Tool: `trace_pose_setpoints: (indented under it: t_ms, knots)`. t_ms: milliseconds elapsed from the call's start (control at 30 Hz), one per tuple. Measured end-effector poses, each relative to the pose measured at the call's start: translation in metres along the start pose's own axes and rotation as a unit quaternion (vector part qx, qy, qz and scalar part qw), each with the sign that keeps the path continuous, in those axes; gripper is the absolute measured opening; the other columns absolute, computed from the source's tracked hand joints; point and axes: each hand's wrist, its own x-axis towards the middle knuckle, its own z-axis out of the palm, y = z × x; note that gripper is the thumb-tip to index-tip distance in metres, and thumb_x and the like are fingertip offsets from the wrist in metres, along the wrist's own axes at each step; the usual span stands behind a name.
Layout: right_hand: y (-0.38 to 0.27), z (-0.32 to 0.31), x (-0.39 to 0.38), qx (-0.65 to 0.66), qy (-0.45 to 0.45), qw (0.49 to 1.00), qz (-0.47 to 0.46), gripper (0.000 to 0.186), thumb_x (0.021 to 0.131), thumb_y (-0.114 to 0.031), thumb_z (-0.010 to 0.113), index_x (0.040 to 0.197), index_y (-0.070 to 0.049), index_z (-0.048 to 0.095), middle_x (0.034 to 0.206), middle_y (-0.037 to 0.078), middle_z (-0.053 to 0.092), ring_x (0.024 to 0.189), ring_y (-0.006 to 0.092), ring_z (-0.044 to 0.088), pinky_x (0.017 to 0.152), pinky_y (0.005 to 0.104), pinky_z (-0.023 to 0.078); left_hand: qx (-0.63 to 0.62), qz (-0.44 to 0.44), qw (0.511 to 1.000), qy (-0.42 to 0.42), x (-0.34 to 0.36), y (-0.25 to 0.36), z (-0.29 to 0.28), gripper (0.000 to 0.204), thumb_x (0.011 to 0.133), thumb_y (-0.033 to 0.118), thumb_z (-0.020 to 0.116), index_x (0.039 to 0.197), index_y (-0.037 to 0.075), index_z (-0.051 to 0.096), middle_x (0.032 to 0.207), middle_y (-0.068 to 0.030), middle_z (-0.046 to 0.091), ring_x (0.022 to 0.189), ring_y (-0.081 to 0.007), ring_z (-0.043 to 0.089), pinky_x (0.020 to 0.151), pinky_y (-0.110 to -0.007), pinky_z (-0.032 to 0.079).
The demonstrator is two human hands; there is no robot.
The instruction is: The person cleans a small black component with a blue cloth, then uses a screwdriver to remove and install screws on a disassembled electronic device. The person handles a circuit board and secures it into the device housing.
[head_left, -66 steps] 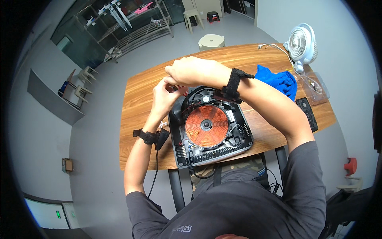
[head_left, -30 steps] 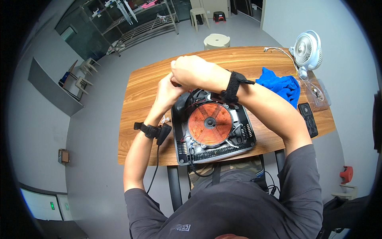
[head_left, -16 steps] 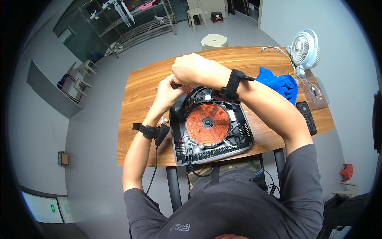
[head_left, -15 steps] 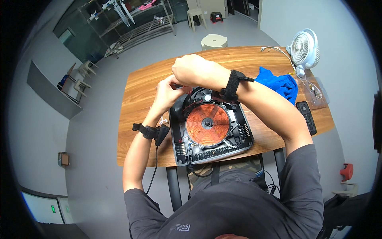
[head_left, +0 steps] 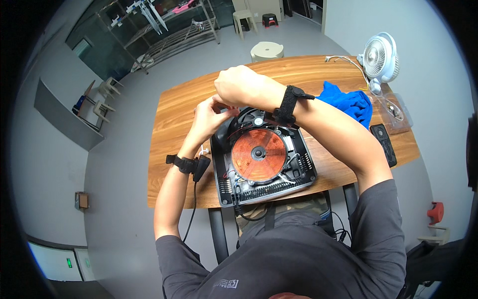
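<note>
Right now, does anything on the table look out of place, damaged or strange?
Yes. The black appliance lies with its cover off: the round copper coil and wiring are bare. Both hands, left hand and right hand, meet at its far edge. The blue cloth lies crumpled beside it. Nothing looks spilled.

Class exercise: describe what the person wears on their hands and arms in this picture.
Both hands, left hand and right hand, are bare, no gloves. Each wrist carries a black strap: the left wrist strap has a black cable hanging from it, the right wrist strap is wide. Dark grey short sleeves.
</note>
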Motion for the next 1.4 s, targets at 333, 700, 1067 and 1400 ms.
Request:
trace_pose_setpoints:
  t_ms: [333,700,1067,1400]
  knots:
    - [0.011,0.011,0.010,0.043,-0.004,0.997,-0.069,0.031,0.096,-0.030,0.063,0.097,-0.001,0.076,0.090,0.017,0.077,0.084,0.0348,0.076,0.076,0.0433,0.061,0.000,0.056,0.998,0.004,-0.001,0.000,0.001,0.029,0.079,0.024,0.086,0.098,0.004,0.078,0.075,0.0016,0.069,0.064,-0.0061,0.053,0.061,-0.026,0.045]
    - [0.002,-0.001,-0.006,0.048,-0.011,0.995,-0.086,0.038,0.094,-0.033,0.067,0.111,0.001,0.065,0.094,0.023,0.074,0.090,0.0386,0.073,0.080,0.0463,0.059,-0.012,-0.011,1.000,0.000,-0.007,0.011,-0.005,0.041,0.086,0.010,0.082,0.121,-0.002,0.064,0.100,-0.0067,0.077,0.088,-0.0122,0.071,0.083,-0.028,0.056]
    - [0.001,-0.005,-0.002,0.008,-0.011,1.000,-0.008,0.040,0.093,-0.038,0.066,0.088,0.001,0.077,0.083,0.022,0.075,0.081,0.0380,0.075,0.075,0.0461,0.061,0.016,0.011,1.000,-0.020,0.000,0.005,-0.006,0.031,0.089,0.006,0.077,0.117,-0.001,0.065,0.101,-0.0073,0.076,0.094,-0.0150,0.073,0.086,-0.030,0.057]
    - [0.009,0.006,-0.001,0.038,-0.004,0.997,-0.071,0.038,0.092,-0.037,0.070,0.097,0.001,0.073,0.086,0.022,0.075,0.082,0.0402,0.074,0.076,0.0476,0.060,-0.026,0.050,0.998,-0.037,0.001,0.005,-0.013,0.039,0.087,0.005,0.077,0.122,-0.002,0.062,0.105,-0.0097,0.075,0.095,-0.0153,0.071,0.089,-0.031,0.057]
